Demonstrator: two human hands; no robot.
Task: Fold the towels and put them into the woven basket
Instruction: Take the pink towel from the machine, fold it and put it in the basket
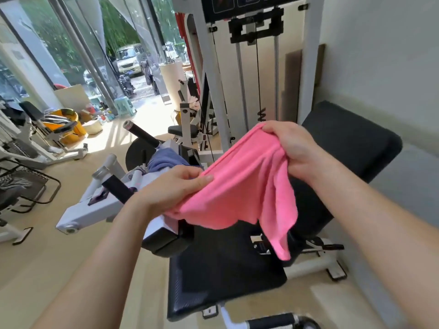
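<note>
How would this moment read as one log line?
fold: not yet done | left hand: pinches pink towel | right hand: grips its top end | blue cloth: on machine

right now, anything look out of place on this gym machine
A blue towel lies crumpled on the gym machine, beyond the left hand, which with the right hand grips a bunched pink towel.

Pink towel — crumpled, held aloft, one corner drooping over the black seat.
</note>
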